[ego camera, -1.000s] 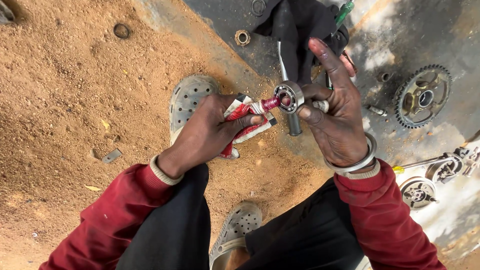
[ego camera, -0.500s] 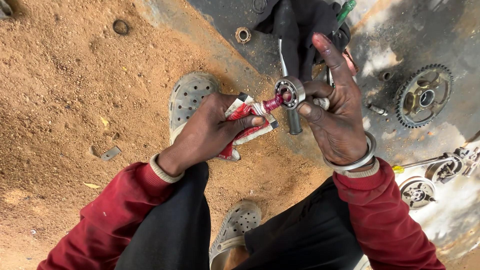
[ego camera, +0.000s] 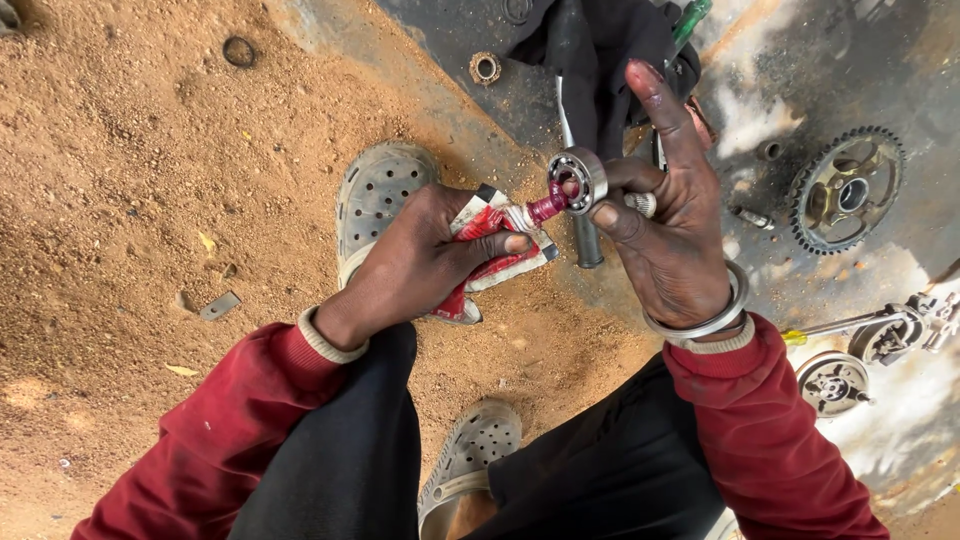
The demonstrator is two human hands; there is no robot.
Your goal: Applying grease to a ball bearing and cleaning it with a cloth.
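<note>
While pinched: silvery ring bearing (ego camera: 578, 178), red-smeared

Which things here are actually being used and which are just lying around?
In use:
left hand squeezing the red and white tube
right hand holding the bearing, tube tip at its middle

Lying about:
toothed gear
small ring on the ground
dark cloth
green-handled tool
</note>
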